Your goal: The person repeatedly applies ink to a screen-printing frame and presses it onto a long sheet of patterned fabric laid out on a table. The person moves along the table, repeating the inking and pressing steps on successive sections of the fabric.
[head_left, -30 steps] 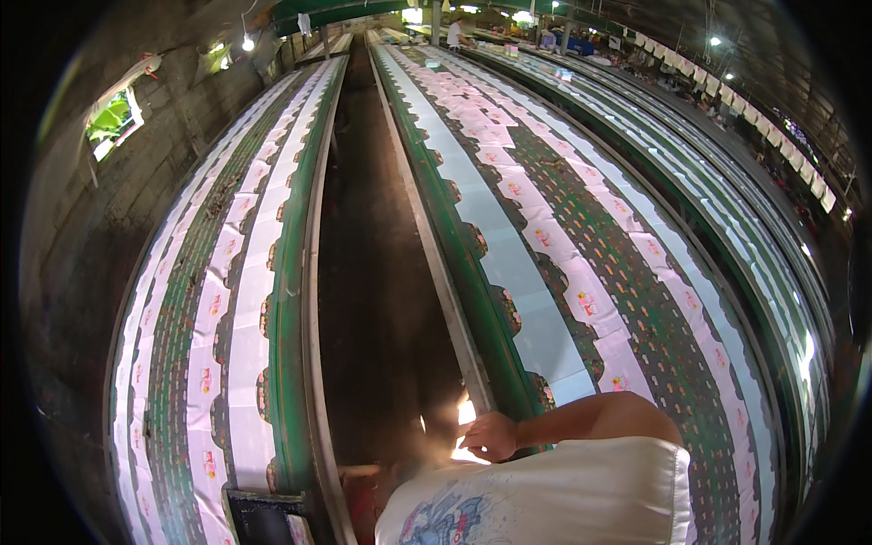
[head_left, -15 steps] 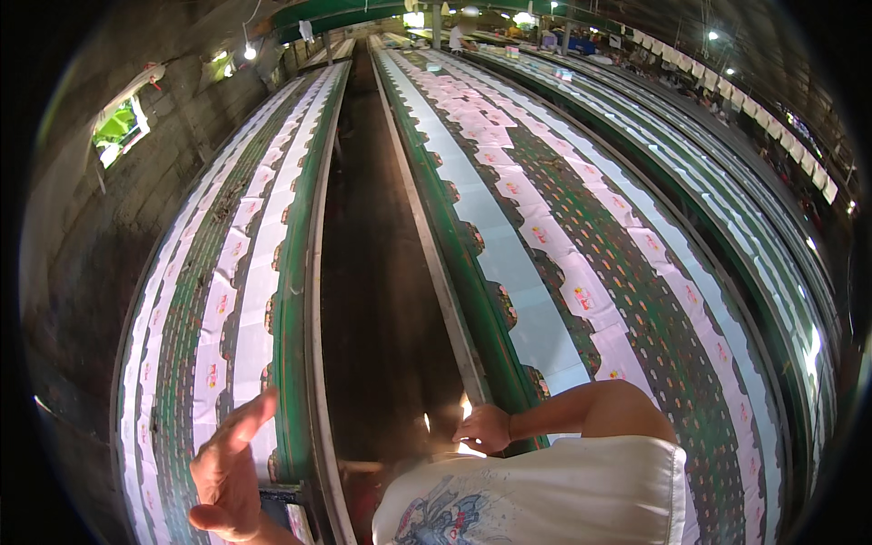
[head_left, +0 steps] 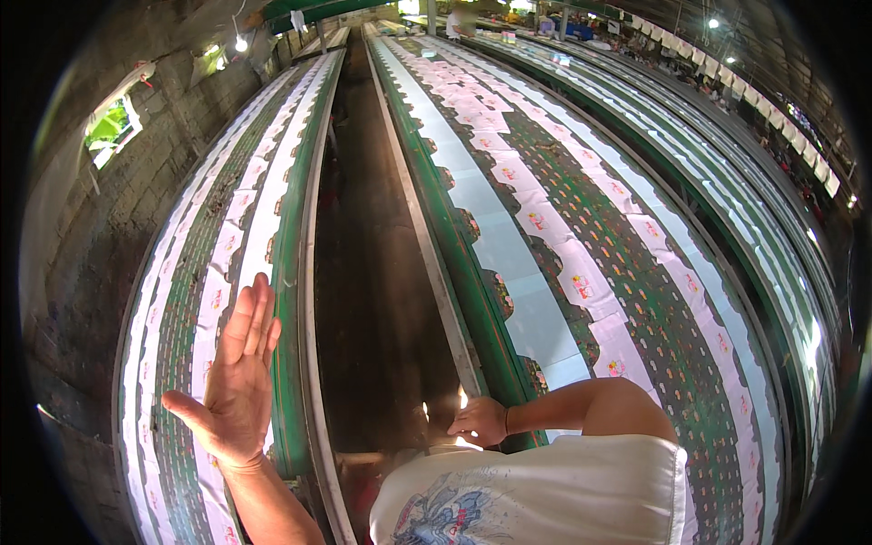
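Observation:
My left hand is raised over the inner edge of the left long table, palm showing, fingers stretched out and thumb spread wide. Nothing is in it. Close to my body, by the near edge of the right long table, my right hand has its fingers curled; whatever they may grip is hidden. Along the right table lie rows of pale blue fabric pieces and pink printed fabric pieces with scalloped edges. Similar pink and white pieces line the left table.
A dark narrow aisle runs between the two tables. More long tables with pale strips stretch off to the right. A rough block wall with a small window stands at left. Far back, a person stands among the tables.
My left hand has risen and turned, its fingers straightening upward into a flat palm. My right hand stays near the right table's edge. The view has shifted slightly.

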A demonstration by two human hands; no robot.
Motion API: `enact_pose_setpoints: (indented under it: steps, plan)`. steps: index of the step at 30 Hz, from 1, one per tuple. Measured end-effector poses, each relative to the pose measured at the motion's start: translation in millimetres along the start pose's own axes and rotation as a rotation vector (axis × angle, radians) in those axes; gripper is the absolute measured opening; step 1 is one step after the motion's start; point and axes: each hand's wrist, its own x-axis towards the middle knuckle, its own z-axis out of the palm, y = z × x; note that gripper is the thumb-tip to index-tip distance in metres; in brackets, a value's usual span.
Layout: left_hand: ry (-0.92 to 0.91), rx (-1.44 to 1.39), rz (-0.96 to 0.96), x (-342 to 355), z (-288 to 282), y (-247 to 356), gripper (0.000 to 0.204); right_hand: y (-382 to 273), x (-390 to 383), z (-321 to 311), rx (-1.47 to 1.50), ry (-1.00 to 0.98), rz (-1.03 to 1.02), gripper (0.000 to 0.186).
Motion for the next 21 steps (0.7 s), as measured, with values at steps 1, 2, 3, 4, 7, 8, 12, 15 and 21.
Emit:
enact_pose_setpoints:
  steps: [1,2,3,4,7,8,12,15,21]
  plan:
    - [-0.01,0.011,-0.001,0,0,1,0.145,0,0,0,0.0,-0.006,0.002,0.017]
    - [-0.025,0.005,0.007,0,0,2,0.142,0,0,1,-0.001,-0.011,0.003,0.017]
    - [-0.044,0.002,0.017,0,0,3,0.139,0,1,0,-0.004,-0.014,0.004,0.017]
    - [-0.062,-0.002,0.028,0,-1,3,0.137,0,1,0,-0.004,-0.019,0.005,0.017]
    - [-0.049,0.001,0.029,0,-1,2,0.136,-1,2,-3,-0.007,-0.029,0.011,0.017]
    - [-0.046,-0.003,0.025,0,-1,1,0.137,-1,2,-3,-0.008,-0.029,0.012,0.017]
    - [-0.043,-0.021,0.012,-1,-2,-3,0.139,-2,4,-6,-0.018,-0.034,0.018,0.017]
    - [-0.038,-0.013,0.006,-3,-3,-4,0.141,-3,5,-7,-0.017,-0.032,0.015,0.017]
    - [-0.05,-0.005,-0.011,-6,-4,-4,0.142,-4,4,-5,-0.021,-0.038,0.014,0.018]
